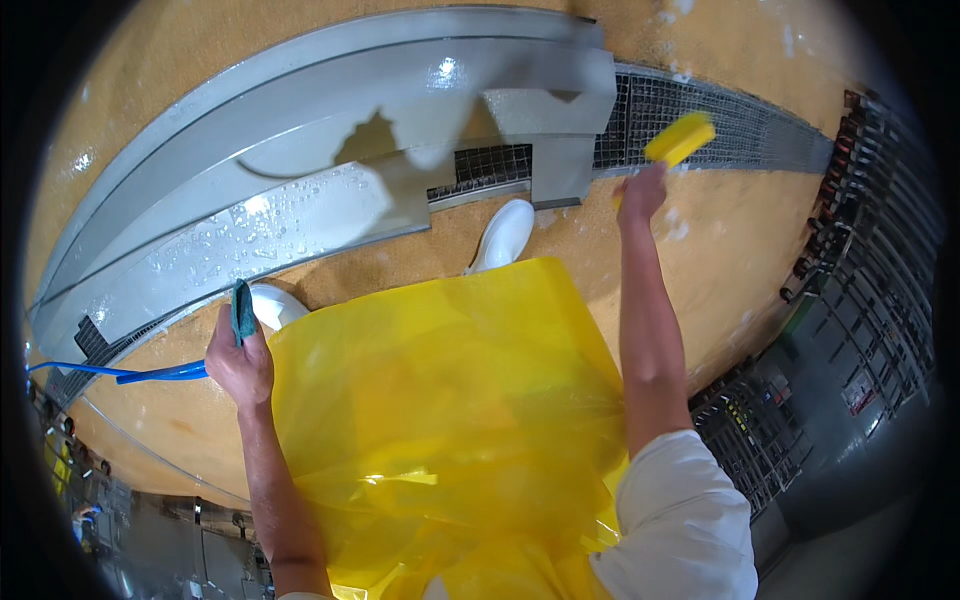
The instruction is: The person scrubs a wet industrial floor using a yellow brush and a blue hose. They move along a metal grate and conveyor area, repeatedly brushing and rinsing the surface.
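A tan floor with shiny wet patches spreads through what looks like a workroom, its edges bent by the wide view. At the far left, a blue hose runs in to the left hand. The fingers there are clamped on a folded teal piece that sticks up past the thumb — whether it is a pad or part of a nozzle, I cannot tell. Just beyond that hand lie long grey metal panels, the nearest one beaded with drops, and shadows fall across them. In the middle, 2 white boots show past the yellow apron.

Farther right, a drain grating comes out from under the panels. The right hand is stretched out toward it, fingers closed around the handle of a yellow brush. The brush is blurred and appears over the grating; contact cannot be made out. Wheeled metal racks stand along the right edge.

The work seems partway through: the near panel has clearly been wetted, while the panels and grating do not show which parts, if any, are scrubbed or rinsed — so how much is left stays uncertain.
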`<state>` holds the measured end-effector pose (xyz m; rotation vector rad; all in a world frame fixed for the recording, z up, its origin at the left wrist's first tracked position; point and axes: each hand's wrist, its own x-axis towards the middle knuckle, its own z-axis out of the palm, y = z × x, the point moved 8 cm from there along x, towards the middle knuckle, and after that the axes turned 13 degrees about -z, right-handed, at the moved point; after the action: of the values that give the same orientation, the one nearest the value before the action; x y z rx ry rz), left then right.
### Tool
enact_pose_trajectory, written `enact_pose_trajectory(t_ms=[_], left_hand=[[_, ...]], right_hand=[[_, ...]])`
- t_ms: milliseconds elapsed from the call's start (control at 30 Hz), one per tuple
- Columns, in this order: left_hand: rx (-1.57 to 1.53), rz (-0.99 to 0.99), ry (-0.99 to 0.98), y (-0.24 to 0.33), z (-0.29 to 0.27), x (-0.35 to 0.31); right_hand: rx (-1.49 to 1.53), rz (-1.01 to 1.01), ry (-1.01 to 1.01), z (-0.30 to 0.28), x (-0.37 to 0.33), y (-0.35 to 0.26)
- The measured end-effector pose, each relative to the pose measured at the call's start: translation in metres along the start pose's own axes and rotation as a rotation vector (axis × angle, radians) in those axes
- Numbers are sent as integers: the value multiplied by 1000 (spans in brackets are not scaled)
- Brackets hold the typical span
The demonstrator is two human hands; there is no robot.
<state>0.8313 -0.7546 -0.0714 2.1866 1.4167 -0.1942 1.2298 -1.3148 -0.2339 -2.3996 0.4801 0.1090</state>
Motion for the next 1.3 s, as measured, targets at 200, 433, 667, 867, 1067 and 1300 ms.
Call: enact_pose_trajectory(t_ms=[200,433,667,867,1067,1300], left_hand=[[31,27,-39,10,9,3],[-16,34,-105,8,15,-4],[-37,-3,-60,-7,-7,8],[-89,41,-77,-22,-7,-4],[-160,23,-95,-29,-20,-19],[-145,-60,-46,-49,-29,-29]], right_hand=[[358,657,-85,158,-138,102],[592,855,137,132,-132,150],[-445,297,-343,116,-149,150],[-19,820,-379,77,-180,127],[211,860,-533,89,-150,129],[-4,963,-592,90,-223,112]])
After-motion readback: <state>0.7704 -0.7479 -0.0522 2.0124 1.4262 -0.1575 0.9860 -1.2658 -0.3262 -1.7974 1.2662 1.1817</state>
